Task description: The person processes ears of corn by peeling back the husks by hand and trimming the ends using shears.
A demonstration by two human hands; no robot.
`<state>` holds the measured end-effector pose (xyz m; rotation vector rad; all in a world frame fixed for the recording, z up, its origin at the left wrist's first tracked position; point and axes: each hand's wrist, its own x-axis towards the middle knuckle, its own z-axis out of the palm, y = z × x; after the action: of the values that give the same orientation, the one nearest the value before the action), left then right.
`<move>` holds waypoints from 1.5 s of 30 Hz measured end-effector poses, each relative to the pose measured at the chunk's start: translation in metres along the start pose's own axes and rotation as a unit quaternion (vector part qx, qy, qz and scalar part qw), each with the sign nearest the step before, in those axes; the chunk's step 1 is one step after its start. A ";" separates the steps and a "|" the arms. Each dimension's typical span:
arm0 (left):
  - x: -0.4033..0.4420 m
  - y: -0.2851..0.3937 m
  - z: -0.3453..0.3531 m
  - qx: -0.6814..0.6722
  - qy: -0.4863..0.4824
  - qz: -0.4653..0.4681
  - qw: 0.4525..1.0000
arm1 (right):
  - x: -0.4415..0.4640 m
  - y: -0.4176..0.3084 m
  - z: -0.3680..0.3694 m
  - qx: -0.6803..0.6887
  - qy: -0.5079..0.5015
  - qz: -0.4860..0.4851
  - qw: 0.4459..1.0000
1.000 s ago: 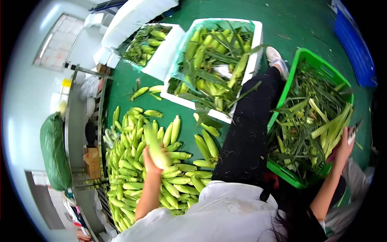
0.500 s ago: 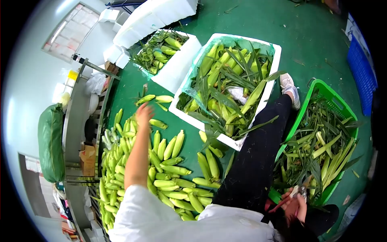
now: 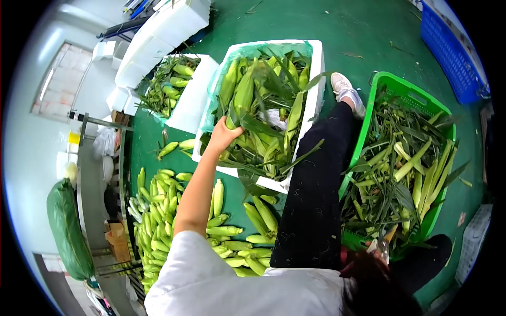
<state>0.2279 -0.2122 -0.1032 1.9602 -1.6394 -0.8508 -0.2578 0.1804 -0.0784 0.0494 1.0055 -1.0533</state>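
My left hand is closed around the lower end of an unhusked ear of corn. That ear lies at the left side of a white foam box full of corn and long green leaves. By the near end of the green crate, my right hand is closed on red-handled pruning shears, largely hidden by dark hair. Trimmed corn ears lie in a big pile on the floor, left of and below my left arm.
The green crate on the right holds stripped husks and leaves. A second foam box with corn stands at the back left. A blue crate is at the far right. Shelving and a green sack line the left wall.
My left hand has moved from above the corn pile, up and right to the foam box, and has taken hold of an unhusked ear. The view has shifted rightward.
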 end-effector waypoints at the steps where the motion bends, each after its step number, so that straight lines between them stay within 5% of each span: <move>1: -0.022 0.039 0.002 -0.010 0.011 0.032 0.999 | 0.000 -0.009 0.012 -0.008 -0.002 -0.010 1.000; 3: -0.067 0.110 0.012 -0.037 0.028 0.103 0.994 | 0.000 -0.030 0.033 -0.251 -0.037 -0.103 0.962; 5: -0.112 0.162 0.030 -0.015 0.004 0.147 0.989 | 0.002 -0.056 0.052 -0.472 -0.048 -0.196 0.858; 11: -0.222 0.257 0.109 0.199 -0.006 0.341 0.919 | 0.017 -0.101 0.051 -0.461 -0.036 -0.312 0.830; 13: -0.240 0.266 0.128 0.241 -0.021 0.393 0.887 | 0.008 -0.118 0.041 -0.413 -0.021 -0.287 0.864; 18: -0.263 0.271 0.153 0.246 -0.080 0.400 0.879 | 0.008 -0.124 0.002 -0.427 0.023 -0.334 0.840; 21: -0.262 0.278 0.149 0.161 -0.203 0.344 0.902 | 0.002 -0.125 -0.005 -0.362 -0.030 -0.284 0.887; 24: -0.254 0.243 0.156 -0.122 -0.459 0.102 0.874 | -0.019 -0.126 0.002 -0.229 -0.068 -0.191 0.952; 25: -0.258 0.231 0.166 -0.253 -0.490 0.005 0.834 | -0.019 -0.121 0.002 -0.146 -0.089 -0.202 0.964; 26: -0.262 0.232 0.178 -0.386 -0.534 -0.189 0.728 | -0.021 -0.118 0.002 -0.104 -0.072 -0.201 0.971; 28: -0.247 0.192 0.224 -0.552 -0.635 -0.217 0.494 | -0.030 -0.115 0.004 -0.067 -0.033 -0.219 0.973; 29: -0.257 0.211 0.235 -0.557 -0.621 -0.197 0.515 | -0.029 -0.107 0.000 -0.077 -0.029 -0.240 0.967; 32: -0.277 0.266 0.248 -0.573 -0.530 -0.236 0.579 | -0.032 -0.106 -0.018 -0.357 0.146 -0.361 0.849; 34: -0.270 0.289 0.257 -0.539 -0.518 -0.135 0.650 | -0.052 -0.125 -0.019 -0.431 0.361 -0.520 0.643; 35: -0.267 0.302 0.260 -0.521 -0.498 -0.082 0.689 | -0.066 -0.134 -0.032 -0.419 0.396 -0.549 0.605; 37: -0.257 0.319 0.262 -0.504 -0.423 -0.014 0.753 | -0.097 -0.139 -0.027 -0.262 0.384 -0.538 0.703; 39: -0.243 0.336 0.256 -0.555 -0.378 -0.055 0.739 | -0.111 -0.132 -0.029 -0.220 0.337 -0.590 0.700; 40: -0.234 0.340 0.256 -0.568 -0.375 -0.036 0.732 | -0.116 -0.121 -0.024 -0.246 0.254 -0.557 0.751; 43: -0.237 0.345 0.258 -0.571 -0.271 0.011 0.775 | -0.095 -0.070 -0.012 -0.121 0.032 -0.309 0.943; 45: -0.243 0.345 0.260 -0.608 -0.255 0.023 0.752 | -0.071 -0.050 -0.001 -0.019 -0.040 -0.150 0.988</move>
<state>-0.2228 -0.0295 -0.0111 0.7552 -0.8198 -1.8946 -0.3036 0.2028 -0.0082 -0.1785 0.9783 -1.2988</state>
